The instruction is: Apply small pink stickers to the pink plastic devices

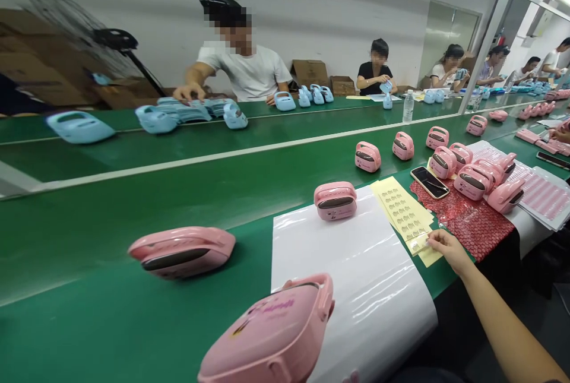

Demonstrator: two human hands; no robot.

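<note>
My right hand [447, 249] is at the lower end of a yellow sticker sheet [401, 208], thumb and forefinger pinched together at its edge. Rows of small printed stickers cover the sheet, and more yellow paper lies under it. A pink handled case [271, 332] with a printed picture is tilted close to me at the bottom; what supports it is hidden. My left hand does not show. A pink case [335, 200] stands on the white sheet [338, 258], and another pink case [182, 251] lies to its left on the green table.
A phone [430, 182] and several pink cases [474, 181] sit by a red patterned mat [476, 222]. A bottle [408, 107] stands near the white divider strip [249, 151]. Across it, people handle light-blue cases [80, 126]. A fan [113, 38] is at far left.
</note>
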